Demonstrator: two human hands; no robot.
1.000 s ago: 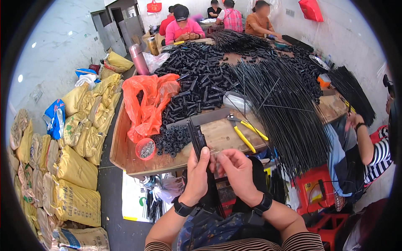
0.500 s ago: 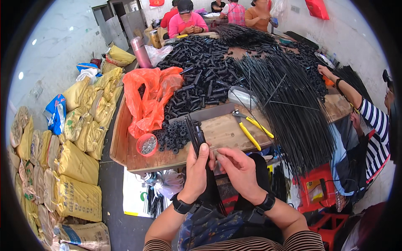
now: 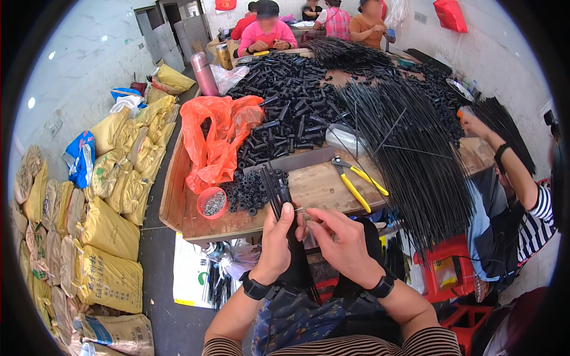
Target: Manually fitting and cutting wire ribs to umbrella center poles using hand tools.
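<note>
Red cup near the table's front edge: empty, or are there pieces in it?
Not empty: the red cup stands upright with small silvery pieces visible inside. Their depth cannot be told.

Sacks [image 3: 110,225]: yellow/tan, stacked along L wall [image 3: 77,77]; some w/ print.
Blue-wht bag [image 3: 81,160]: atop sacks, nr wall.
Pink thermos [image 3: 204,74]: on table [image 3: 317,187], far L edge.
Gold flask [image 3: 224,57]: just behind thermos, to R.
Clear bag [image 3: 230,78]: crumpled, beside thermos, R side.
Orange-red bag [image 3: 208,157]: thin plastic, crumpled, L part of table.
Co-worker, pink top [image 3: 267,37]: far end of table, dk cap.
Co-worker, striped sleeves [image 3: 537,219]: R edge, partly cut off.
Red stool [image 3: 430,280]: lower R; another below it.
Red hanging bag [image 3: 450,15]: R wall [image 3: 499,56], upper R.
Grey door [image 3: 173,56]: bkgd, upper L.
</note>
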